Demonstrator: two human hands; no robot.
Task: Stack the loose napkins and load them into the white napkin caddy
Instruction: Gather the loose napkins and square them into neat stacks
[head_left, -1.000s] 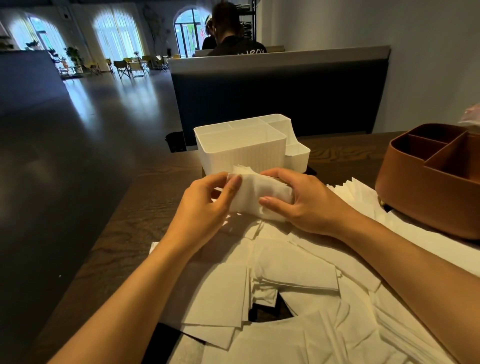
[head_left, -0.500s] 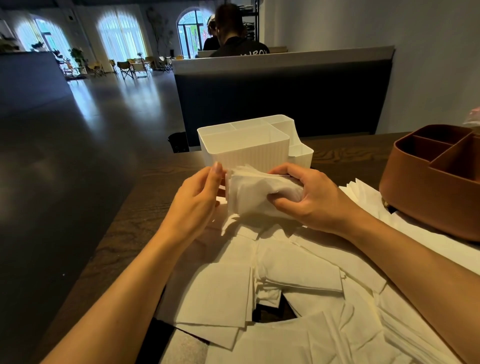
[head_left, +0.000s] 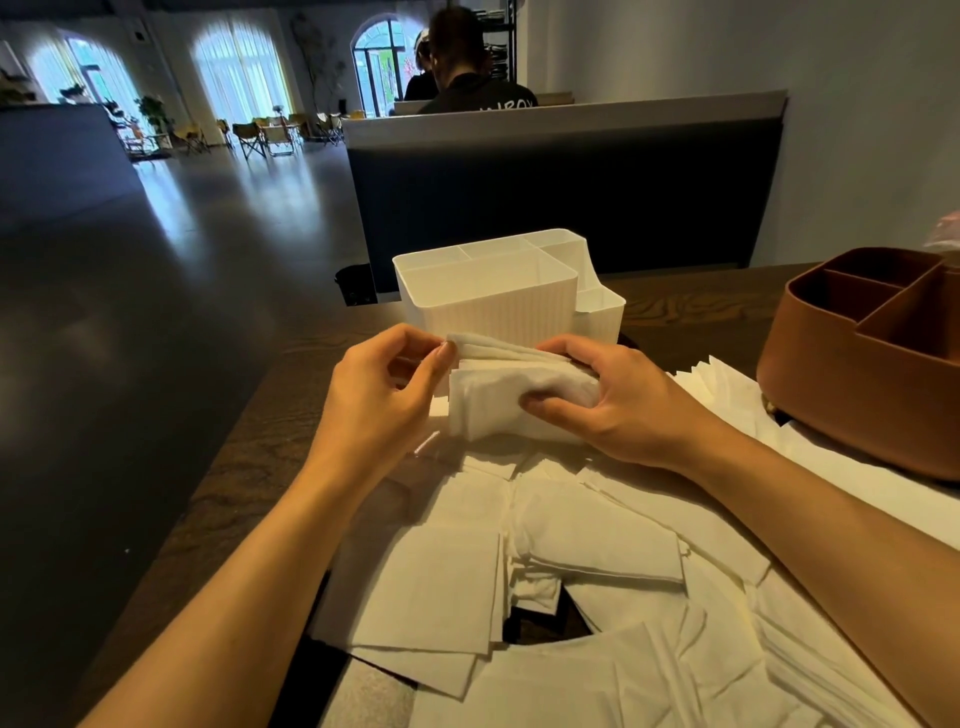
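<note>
Head view: soft bent napkin stack (head_left: 511, 400), ribbed caddy (head_left: 493, 309).

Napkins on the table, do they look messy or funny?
Yes. The loose napkins lie scattered and overlapping at odd angles across the table, some creased. The bunch gripped by the right hand is uneven, its top sheets fanning out. The white caddy looks empty.
</note>
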